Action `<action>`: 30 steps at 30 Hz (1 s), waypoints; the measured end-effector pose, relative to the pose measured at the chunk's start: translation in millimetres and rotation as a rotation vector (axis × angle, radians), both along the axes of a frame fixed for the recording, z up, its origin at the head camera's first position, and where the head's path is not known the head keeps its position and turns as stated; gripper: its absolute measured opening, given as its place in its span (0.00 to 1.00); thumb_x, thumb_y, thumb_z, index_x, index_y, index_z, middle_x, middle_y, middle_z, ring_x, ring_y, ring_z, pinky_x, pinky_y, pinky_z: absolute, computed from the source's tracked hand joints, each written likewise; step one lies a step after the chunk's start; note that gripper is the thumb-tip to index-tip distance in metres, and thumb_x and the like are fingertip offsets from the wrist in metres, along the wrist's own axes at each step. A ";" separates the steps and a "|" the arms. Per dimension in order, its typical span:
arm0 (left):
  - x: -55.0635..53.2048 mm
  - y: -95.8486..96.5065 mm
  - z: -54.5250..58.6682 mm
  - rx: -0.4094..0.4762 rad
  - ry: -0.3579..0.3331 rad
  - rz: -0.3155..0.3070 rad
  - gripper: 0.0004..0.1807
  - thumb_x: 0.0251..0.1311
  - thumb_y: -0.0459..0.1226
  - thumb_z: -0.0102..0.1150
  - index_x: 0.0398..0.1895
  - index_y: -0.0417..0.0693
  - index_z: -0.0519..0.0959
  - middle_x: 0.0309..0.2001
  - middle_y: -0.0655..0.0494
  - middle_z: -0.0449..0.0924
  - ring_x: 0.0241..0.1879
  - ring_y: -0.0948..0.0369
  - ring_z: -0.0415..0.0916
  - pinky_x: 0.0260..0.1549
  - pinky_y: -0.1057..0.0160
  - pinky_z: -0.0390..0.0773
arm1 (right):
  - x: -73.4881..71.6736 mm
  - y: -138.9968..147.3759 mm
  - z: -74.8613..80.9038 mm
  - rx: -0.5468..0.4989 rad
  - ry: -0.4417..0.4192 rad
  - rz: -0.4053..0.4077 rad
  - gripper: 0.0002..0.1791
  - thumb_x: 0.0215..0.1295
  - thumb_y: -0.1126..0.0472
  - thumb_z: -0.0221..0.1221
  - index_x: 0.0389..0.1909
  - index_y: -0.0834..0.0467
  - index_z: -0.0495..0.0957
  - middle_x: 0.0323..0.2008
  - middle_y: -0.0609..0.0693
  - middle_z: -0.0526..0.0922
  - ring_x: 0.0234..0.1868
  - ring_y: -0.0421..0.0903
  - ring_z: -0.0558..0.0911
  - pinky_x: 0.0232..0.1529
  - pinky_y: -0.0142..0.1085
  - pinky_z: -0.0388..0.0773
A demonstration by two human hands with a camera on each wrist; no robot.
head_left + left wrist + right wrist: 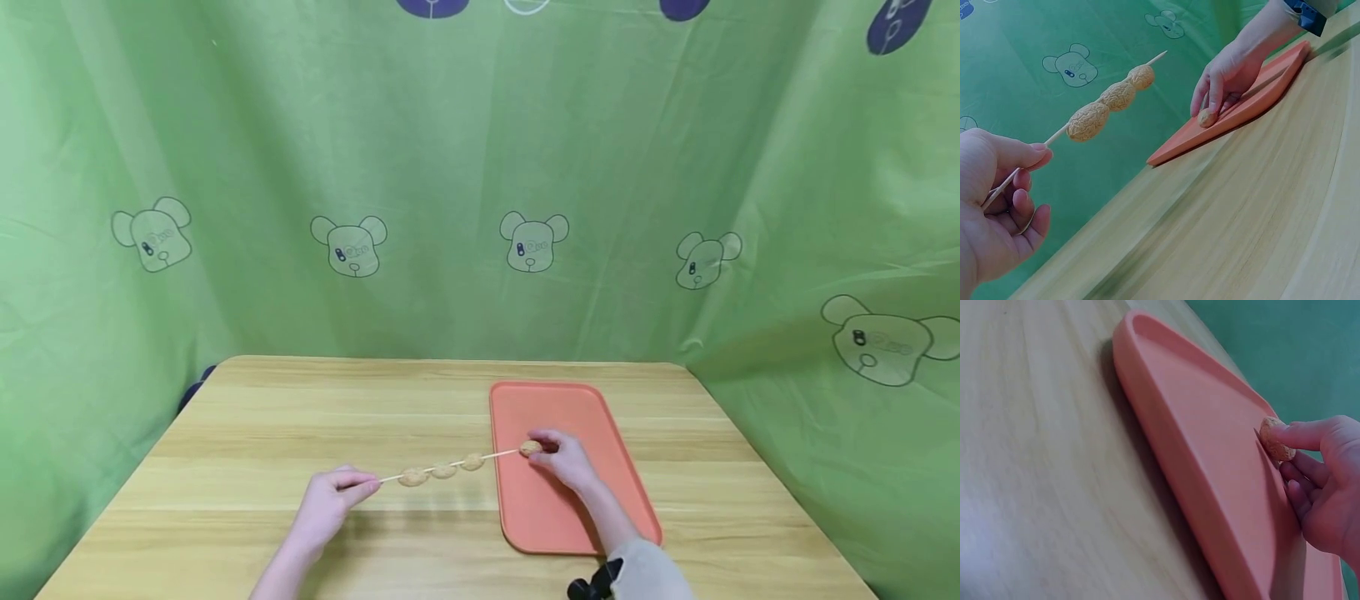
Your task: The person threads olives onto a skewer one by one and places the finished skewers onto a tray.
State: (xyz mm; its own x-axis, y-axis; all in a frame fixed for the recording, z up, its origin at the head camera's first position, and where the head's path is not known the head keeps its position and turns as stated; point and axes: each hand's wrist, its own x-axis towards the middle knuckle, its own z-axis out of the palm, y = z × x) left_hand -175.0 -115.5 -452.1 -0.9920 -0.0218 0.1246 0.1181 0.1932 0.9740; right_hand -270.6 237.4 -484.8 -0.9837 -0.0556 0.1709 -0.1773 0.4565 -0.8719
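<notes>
Right hand (pixel 562 460) pinches ball (pixel 1277 440) over pink tray (pixel 555 408); left hand (pixel 326 507) pinches three-ball skewer (pixel 1057 135).

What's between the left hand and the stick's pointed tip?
Three wrinkled tan pieces, threaded on the stick, lie between the left hand and the tip; the left wrist view shows this.

You could read no text clearly; the small, faint lettering (pixel 537 247) on the dark-outlined bear heads (pixel 354 260) printed across the far green fabric curtain (pixel 442 125) stayed illegible.
</notes>
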 end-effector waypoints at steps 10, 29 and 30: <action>0.7 1.1 1.2 -0.001 -0.007 0.000 0.05 0.48 0.30 0.66 0.29 0.39 0.84 0.28 0.53 0.80 0.33 0.61 0.74 0.37 0.65 0.70 | -0.7 -3.8 -5.0 0.074 0.030 -0.045 0.17 0.48 0.74 0.65 0.42 0.67 0.80 0.37 0.58 0.82 0.39 0.50 0.78 0.40 0.34 0.73; 2.2 -1.7 3.4 -0.022 0.005 -0.005 0.04 0.48 0.31 0.66 0.29 0.40 0.84 0.29 0.54 0.80 0.33 0.61 0.74 0.38 0.65 0.71 | 10.1 2.0 1.9 0.084 0.013 -0.015 0.15 0.52 0.65 0.67 0.42 0.64 0.81 0.40 0.55 0.82 0.43 0.50 0.78 0.46 0.40 0.73; 2.3 -1.9 3.7 -0.025 0.006 -0.004 0.04 0.48 0.31 0.66 0.29 0.40 0.84 0.29 0.54 0.80 0.33 0.61 0.74 0.38 0.65 0.71 | 11.0 2.2 3.1 0.079 0.007 -0.012 0.15 0.52 0.65 0.66 0.42 0.65 0.80 0.40 0.55 0.82 0.43 0.50 0.78 0.46 0.41 0.73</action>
State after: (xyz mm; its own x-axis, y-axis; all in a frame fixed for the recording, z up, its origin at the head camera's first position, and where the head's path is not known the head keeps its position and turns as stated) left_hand -172.7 -117.4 -448.4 -0.9912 -0.0148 0.1314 0.1251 0.2169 0.9681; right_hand -259.6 239.6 -481.7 -0.9832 -0.0570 0.1737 -0.1774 0.5263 -0.8316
